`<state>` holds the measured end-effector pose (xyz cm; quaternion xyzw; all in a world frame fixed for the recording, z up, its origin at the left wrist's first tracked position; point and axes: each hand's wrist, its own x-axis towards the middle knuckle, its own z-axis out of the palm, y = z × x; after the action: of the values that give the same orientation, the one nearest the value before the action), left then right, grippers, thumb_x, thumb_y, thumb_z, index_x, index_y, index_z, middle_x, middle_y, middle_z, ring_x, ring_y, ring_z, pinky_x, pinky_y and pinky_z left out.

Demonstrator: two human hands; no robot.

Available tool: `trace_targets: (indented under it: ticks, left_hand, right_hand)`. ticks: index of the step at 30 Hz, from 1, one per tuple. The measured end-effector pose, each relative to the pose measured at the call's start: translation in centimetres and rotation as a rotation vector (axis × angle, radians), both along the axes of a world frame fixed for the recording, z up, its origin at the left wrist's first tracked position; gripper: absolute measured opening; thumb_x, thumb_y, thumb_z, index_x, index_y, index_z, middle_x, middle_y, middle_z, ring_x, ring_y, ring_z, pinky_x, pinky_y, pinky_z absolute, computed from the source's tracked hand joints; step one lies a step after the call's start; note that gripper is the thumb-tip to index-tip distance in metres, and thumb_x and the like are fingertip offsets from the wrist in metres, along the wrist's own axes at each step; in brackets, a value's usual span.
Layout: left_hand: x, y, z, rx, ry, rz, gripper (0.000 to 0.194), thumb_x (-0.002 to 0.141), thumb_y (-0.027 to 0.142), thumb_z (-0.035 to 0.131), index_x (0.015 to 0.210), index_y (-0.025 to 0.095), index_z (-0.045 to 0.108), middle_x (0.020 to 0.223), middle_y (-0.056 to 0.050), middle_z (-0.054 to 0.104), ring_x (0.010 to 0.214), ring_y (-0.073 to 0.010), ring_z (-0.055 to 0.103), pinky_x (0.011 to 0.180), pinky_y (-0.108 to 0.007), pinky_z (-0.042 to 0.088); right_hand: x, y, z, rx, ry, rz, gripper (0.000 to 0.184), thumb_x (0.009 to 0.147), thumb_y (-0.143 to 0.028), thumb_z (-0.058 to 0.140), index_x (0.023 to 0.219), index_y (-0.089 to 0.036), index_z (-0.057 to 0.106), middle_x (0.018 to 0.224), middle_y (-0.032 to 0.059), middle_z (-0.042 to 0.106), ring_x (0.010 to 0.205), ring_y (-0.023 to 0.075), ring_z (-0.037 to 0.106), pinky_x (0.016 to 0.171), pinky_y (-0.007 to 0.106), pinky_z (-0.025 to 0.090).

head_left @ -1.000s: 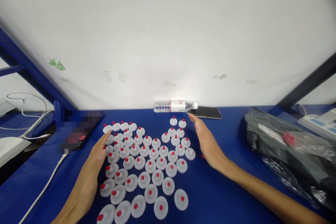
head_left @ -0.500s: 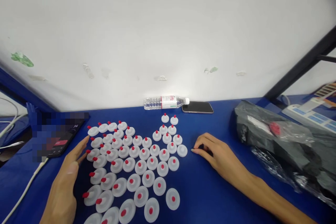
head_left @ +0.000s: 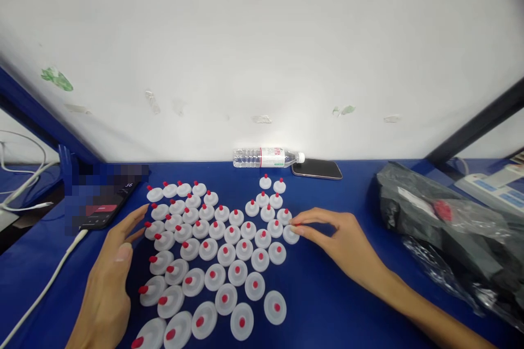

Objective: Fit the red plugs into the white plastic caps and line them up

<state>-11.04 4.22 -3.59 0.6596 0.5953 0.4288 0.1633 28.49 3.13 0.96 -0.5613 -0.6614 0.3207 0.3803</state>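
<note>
Several white round caps with small red tips (head_left: 226, 254) stand in loose rows on the blue table (head_left: 327, 305). At their right edge, my right hand (head_left: 327, 229) pinches a small red tip (head_left: 297, 224) between thumb and fingers, over a white cap (head_left: 291, 235). Whether that tip is seated on the cap cannot be made out behind the fingertips. My left hand (head_left: 107, 278) rests beside the left edge of the group, fingers stretched and apart, holding nothing. One red-tipped cap (head_left: 275, 307) sits apart at the lower right of the group.
A clear water bottle (head_left: 268, 157) lies by the wall, next to a dark phone (head_left: 317, 169). At the left is another phone (head_left: 110, 202) with a white cable (head_left: 45, 289). Grey plastic bags (head_left: 442, 229) lie at the right, near a white and blue device (head_left: 491, 188).
My right hand has moved to the bare white cap at the right edge, and a red tip now shows in its fingers. The whole view has shifted slightly. My left hand stays open.
</note>
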Motion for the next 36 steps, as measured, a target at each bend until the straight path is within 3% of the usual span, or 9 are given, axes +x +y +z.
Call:
trace_targets:
  ticks: [4,10,20,26,36]
  left_hand:
    - [0.5,-0.2,0.3,-0.047,-0.191,0.024,0.051,0.101,0.060,0.037,0.148,0.045,0.051,0.155,0.005,0.054,0.139,-0.0366,0.052,0.122,-0.062,0.037]
    - [0.7,-0.1,0.5,-0.082,-0.165,0.064,0.052,0.100,0.064,0.038,0.147,0.046,0.052,0.154,0.005,0.054,0.135,-0.0376,0.055,0.118,-0.068,0.037]
    - [0.9,-0.2,0.6,-0.066,-0.122,0.068,0.053,0.100,0.063,0.038,0.148,0.043,0.051,0.154,0.003,0.055,0.137,-0.0373,0.054,0.119,-0.063,0.039]
    - [1.4,-0.3,0.8,-0.073,-0.120,0.079,0.052,0.098,0.065,0.038,0.144,0.048,0.053,0.153,0.005,0.055,0.138,-0.0398,0.052,0.118,-0.067,0.036]
    - [0.9,-0.1,0.5,-0.051,-0.109,0.073,0.052,0.099,0.064,0.036,0.145,0.045,0.052,0.152,0.003,0.055,0.137,-0.0391,0.053,0.118,-0.066,0.036]
  right_hand:
    - [-0.5,-0.2,-0.8,-0.014,-0.020,0.021,0.007,0.094,-0.034,0.075,0.095,-0.033,0.082,0.098,-0.0078,0.083,0.092,0.0184,0.077,0.084,0.026,0.055]
    - [-0.4,-0.5,-1.4,0.010,-0.020,0.018,0.009,0.095,-0.032,0.075,0.099,-0.033,0.083,0.097,-0.0069,0.083,0.088,0.0188,0.078,0.079,0.025,0.057]
    - [0.0,-0.3,-2.5,0.093,-0.005,0.042,0.009,0.096,-0.032,0.074,0.098,-0.032,0.083,0.109,0.0003,0.078,0.100,0.0211,0.074,0.089,0.031,0.057]
    - [-0.2,-0.1,-2.2,0.054,-0.046,0.067,0.014,0.100,-0.035,0.068,0.105,-0.032,0.082,0.103,0.0021,0.075,0.095,0.0219,0.072,0.085,0.034,0.056]
    - [-0.1,0.1,-2.6,-0.006,-0.059,0.061,0.013,0.097,-0.039,0.072,0.104,-0.033,0.082,0.103,0.0003,0.073,0.093,0.0201,0.070,0.086,0.033,0.053]
